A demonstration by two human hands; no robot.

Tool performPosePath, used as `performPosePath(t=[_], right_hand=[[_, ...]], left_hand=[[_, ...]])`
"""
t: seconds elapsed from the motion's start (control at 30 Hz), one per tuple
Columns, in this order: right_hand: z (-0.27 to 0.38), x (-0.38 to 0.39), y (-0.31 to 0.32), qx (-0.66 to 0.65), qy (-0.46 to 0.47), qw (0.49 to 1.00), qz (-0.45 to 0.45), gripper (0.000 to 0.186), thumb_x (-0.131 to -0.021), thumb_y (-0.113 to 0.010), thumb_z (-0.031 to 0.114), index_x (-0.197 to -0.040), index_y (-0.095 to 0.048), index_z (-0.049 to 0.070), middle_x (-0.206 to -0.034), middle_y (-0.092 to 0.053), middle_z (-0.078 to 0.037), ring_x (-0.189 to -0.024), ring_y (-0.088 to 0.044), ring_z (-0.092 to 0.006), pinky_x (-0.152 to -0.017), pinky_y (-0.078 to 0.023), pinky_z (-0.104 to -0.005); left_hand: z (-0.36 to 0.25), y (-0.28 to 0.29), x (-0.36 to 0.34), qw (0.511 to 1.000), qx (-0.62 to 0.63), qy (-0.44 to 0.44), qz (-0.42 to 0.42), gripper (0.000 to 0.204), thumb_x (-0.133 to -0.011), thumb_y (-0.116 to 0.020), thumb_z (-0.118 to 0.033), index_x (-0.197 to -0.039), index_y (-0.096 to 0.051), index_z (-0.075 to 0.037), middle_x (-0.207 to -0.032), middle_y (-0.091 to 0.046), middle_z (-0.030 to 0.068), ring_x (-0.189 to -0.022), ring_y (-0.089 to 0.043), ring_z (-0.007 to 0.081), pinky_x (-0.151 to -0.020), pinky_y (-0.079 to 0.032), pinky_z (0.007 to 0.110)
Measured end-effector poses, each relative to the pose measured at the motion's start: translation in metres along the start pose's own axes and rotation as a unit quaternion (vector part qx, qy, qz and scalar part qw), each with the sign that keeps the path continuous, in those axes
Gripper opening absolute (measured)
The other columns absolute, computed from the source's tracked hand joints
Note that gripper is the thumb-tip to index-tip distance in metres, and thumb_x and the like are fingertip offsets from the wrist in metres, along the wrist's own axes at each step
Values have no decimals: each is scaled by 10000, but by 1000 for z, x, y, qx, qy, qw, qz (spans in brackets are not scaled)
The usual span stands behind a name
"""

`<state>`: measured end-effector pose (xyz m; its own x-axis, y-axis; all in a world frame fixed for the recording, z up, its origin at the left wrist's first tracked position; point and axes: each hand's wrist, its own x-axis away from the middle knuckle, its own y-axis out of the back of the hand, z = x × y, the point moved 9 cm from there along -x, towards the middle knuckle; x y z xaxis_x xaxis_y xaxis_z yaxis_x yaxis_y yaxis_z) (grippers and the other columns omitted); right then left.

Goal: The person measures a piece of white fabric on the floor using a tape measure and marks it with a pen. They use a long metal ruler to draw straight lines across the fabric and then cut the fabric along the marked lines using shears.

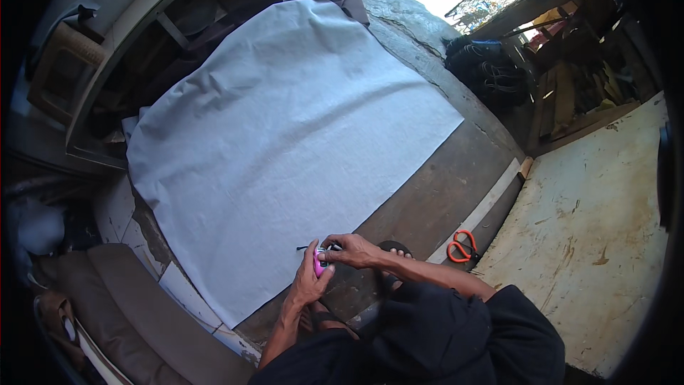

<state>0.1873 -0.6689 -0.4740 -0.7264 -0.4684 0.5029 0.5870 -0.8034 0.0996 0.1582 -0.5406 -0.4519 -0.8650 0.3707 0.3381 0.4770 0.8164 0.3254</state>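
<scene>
My left hand (308, 282) is closed round a small pink and silver object (319, 265), apparently a tape measure. My right hand (348, 251) grips it at the top with fingers and thumb bent. A short dark piece sticks out to its left. Beneath and beyond my hands spreads a large white fabric sheet (271, 135), rumpled along its left side, over a brown floor (427, 178). Orange-handled scissors (462, 246) lie to my right beside a pale strip (491, 199). Part of my sandalled foot (395, 248) shows behind my right wrist.
A brown padded cushion (114, 299) lies at the lower left and a pale stained board (584, 221) at the right. Dark shelving (85, 85) edges the upper left. Dark bundles (484, 71) and a wooden crate-like structure (577, 64) sit at the upper right, near a bright opening.
</scene>
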Motion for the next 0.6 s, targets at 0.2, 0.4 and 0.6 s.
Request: performPosePath(t=[0.2, 0.4, 0.6], right_hand=[[-17, 12, 9, -127, -93, 988, 1, 313, -861, -749, 384, -928, -687, 85, -681, -527, 23, -585, -497, -97, -543, -412, -297], [-104, 97, 327, -395, 55, 766, -503, 177, -869, -725, 231, -900, -624, 89, -720, -580, 14, -430, -397, -27, -387, -301, -195], [-120, 58, 246, -268, -80, 820, -498, 301, -897, -744, 333, -943, -667, 45, -793, -663, -37, -443, -471, -79, -385, -352, -242]], left_hand=[[29, 25, 30, 985, -74, 139, 68, 524, -912, -640, -409, -1315, -528, -94, -1075, -690, 222, -1023, -677, 394, -877, -517, 432], [164, 142, 127, 969, -104, 224, -15, 336, -838, -669, -322, -1029, -728, -51, -844, -720, 119, -810, -683, 211, -755, -523, 340], [127, 98, 99, 954, -101, 280, -36, 316, -868, -672, -339, -1008, -762, -71, -881, -725, 130, -828, -686, 212, -765, -521, 348]])
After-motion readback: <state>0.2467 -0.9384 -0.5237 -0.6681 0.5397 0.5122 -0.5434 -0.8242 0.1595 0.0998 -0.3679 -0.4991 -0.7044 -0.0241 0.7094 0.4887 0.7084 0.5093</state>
